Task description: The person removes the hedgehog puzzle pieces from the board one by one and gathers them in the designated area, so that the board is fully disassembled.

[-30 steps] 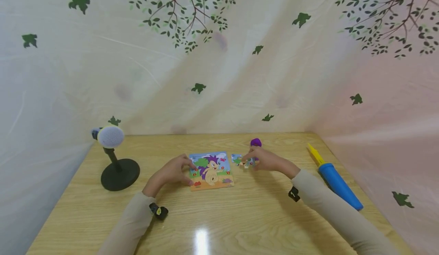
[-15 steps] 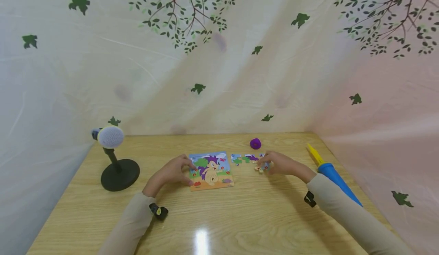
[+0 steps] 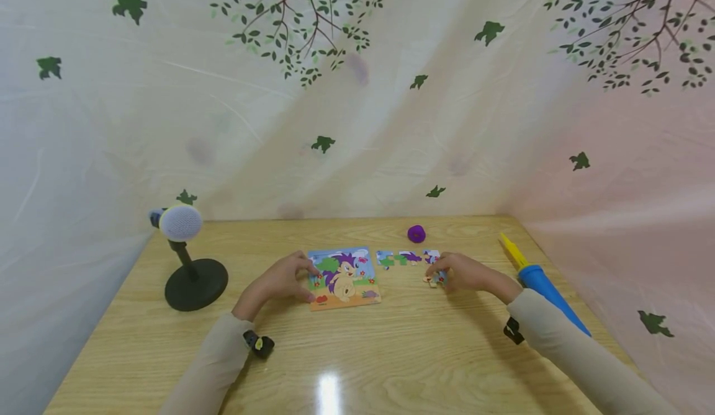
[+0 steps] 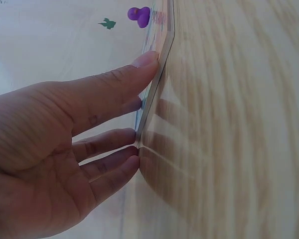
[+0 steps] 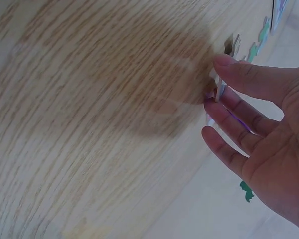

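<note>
A square hedgehog puzzle board (image 3: 346, 303) lies flat on the wooden table. My left hand (image 3: 283, 277) rests at its left side; in the left wrist view the thumb (image 4: 145, 59) and fingertips meet the board's edge. To the right of the board, several loose jigsaw pieces (image 3: 411, 257) form a row. Just below the row's right end, my right hand (image 3: 463, 271) pinches one or more pieces (image 3: 430, 280) close over the table, partly hidden by the fingers. In the right wrist view, a piece (image 5: 219, 88) shows between thumb and fingers.
A purple ring-like object (image 3: 416, 234) sits behind the row of pieces. On the left stands a round grey head on a black stand (image 3: 192, 285). Along the right side lies a blue and yellow pump-like toy (image 3: 550, 296). A printed cloth (image 3: 357, 173) hangs behind the table.
My right hand has moved right and a little nearer along with the pieces at its fingers, uncovering the row and the purple object. The left hand and board stay put.
</note>
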The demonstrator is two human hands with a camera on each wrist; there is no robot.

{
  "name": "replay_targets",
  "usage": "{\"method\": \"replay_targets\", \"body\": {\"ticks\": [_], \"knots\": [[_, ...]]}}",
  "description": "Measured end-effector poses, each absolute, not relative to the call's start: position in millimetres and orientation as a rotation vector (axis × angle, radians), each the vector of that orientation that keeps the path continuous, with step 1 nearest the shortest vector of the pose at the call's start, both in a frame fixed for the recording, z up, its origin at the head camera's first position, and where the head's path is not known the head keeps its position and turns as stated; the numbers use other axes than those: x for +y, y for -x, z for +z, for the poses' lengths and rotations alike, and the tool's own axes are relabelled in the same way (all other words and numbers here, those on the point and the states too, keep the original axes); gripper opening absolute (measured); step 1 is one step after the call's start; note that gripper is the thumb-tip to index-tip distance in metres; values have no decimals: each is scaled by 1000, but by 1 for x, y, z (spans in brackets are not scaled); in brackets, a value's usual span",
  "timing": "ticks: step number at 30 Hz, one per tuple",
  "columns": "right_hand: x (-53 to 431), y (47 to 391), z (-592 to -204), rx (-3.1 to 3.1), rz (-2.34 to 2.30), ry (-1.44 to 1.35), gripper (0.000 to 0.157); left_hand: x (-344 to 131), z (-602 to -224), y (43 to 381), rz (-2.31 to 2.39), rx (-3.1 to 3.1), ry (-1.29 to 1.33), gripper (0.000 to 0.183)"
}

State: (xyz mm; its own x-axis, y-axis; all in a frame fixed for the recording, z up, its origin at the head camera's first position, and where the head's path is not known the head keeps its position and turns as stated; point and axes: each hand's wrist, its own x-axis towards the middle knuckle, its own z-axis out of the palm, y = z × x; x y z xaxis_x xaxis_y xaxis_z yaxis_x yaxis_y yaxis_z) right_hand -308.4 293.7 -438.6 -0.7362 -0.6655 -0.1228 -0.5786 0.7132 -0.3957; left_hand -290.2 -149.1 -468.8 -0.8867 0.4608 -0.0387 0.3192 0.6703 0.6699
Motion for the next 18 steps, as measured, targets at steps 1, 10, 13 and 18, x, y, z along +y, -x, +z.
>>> {"method": "replay_targets", "body": {"ticks": [1, 10, 13, 18], "knots": [[294, 308, -439, 2666, -493, 982, 41, -149, -469, 290, 1015, 2680, -633, 47], [296, 307, -441, 2687, -495, 1001, 44, -149, -467, 289, 1032, 2674, -632, 46], [296, 307, -441, 2684, -490, 1000, 43, -149, -467, 289, 1033, 2675, -631, 46], [297, 308, -440, 2672, -485, 991, 42, -149, -468, 290, 1032, 2675, -634, 47]]}}
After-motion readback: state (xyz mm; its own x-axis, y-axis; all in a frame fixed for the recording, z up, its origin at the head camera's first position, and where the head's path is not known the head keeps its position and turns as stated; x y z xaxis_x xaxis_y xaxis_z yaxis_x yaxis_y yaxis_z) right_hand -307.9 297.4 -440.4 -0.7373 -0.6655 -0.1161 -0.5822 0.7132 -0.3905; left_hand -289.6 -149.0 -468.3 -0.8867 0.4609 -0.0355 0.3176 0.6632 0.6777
